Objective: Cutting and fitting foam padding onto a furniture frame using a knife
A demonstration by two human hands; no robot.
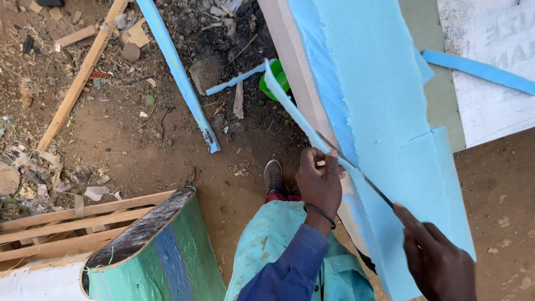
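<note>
L hand [319,179] clamped on thin blue foam strip [290,108] peeling off foam sheet's [384,100] edge. R hand [440,259] gripped round knife [356,170], blade w/ tip at sheet's edge beside L hand.

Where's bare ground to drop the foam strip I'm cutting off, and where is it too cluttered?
Bare dirt lies between the long wooden plank, the fallen blue strip and the shoe. More bare earth lies right of the foam sheet. It is crowded along the far left with scraps and at the top by the ash pile.
</note>
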